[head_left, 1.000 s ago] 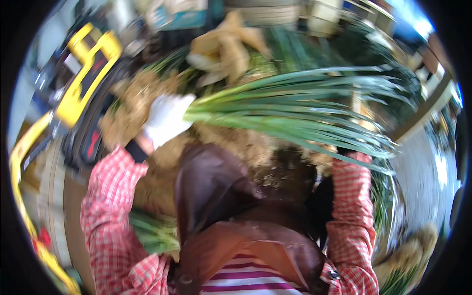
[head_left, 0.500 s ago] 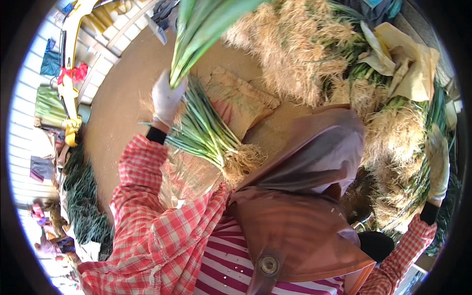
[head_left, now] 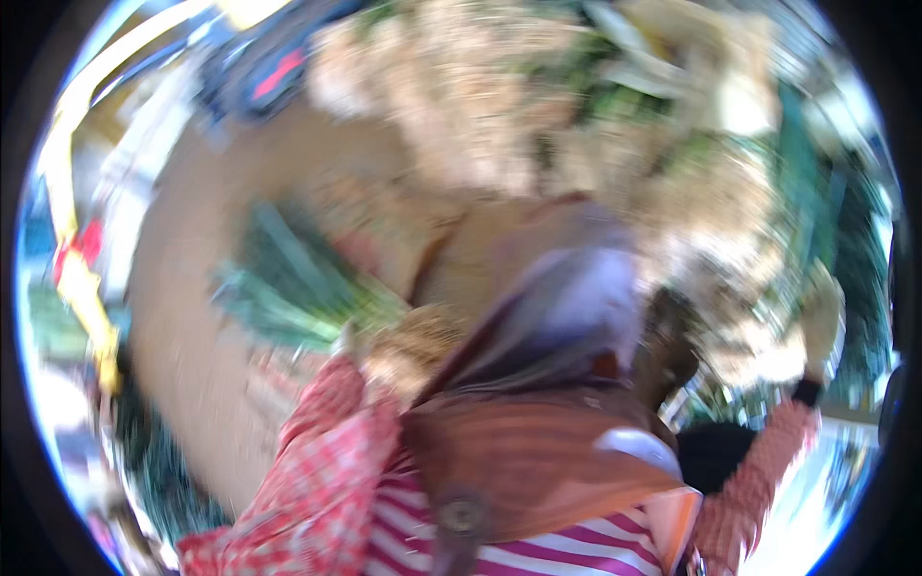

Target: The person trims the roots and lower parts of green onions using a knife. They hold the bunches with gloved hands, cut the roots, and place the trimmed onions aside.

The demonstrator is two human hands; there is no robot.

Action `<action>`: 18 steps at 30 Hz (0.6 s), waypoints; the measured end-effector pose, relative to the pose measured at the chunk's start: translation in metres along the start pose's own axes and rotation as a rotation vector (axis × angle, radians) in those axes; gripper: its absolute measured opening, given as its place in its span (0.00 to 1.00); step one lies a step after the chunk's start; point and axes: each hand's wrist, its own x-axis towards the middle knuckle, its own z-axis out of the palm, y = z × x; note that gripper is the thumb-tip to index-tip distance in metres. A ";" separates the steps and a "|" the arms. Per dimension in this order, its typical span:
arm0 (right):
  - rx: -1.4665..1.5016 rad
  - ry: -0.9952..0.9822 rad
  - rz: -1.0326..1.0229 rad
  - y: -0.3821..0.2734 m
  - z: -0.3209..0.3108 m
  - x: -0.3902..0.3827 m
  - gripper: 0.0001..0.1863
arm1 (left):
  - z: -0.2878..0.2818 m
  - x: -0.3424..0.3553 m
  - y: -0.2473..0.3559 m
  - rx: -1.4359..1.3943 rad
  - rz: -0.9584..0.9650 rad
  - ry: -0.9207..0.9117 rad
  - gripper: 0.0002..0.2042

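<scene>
A bunch of spring onions [head_left: 336, 288] lies on the sacking, green leaves to the far left and brown roots toward me. My left hand [head_left: 346, 338] is low at the root end of this bunch, mostly hidden behind its checked sleeve, so its fingers do not show. Out to the far right, my gloved right hand [head_left: 823, 317] is beside the heaped spring onions [head_left: 711, 211]. Motion smears its fingers, and I cannot make out whether it grips anything.
A brown apron [head_left: 538, 355] bulges up before me. More rooty spring onions [head_left: 461, 86] are heaped at the far side, with pale sheeting [head_left: 740, 77] over some. At the left stands a yellow bent frame [head_left: 82, 298] with a red cloth [head_left: 86, 245]; dark green leaves [head_left: 163, 480] lie below it.
My left hand has come back toward me, down to the bunch's root end. The green leaves above that hand are out of sight. The whole view has swung and blurred; my right arm stays outstretched.
</scene>
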 end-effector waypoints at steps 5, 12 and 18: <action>2.087 0.061 0.004 0.059 0.054 -0.006 0.19 | -0.004 0.003 0.023 0.076 0.123 0.152 0.18; 1.625 0.531 1.052 0.039 0.051 -0.023 0.13 | 0.070 -0.089 0.228 -0.250 0.732 0.026 0.18; 0.482 -0.101 0.731 0.055 0.125 -0.026 0.16 | 0.272 -0.386 0.300 -0.090 1.309 -1.123 0.25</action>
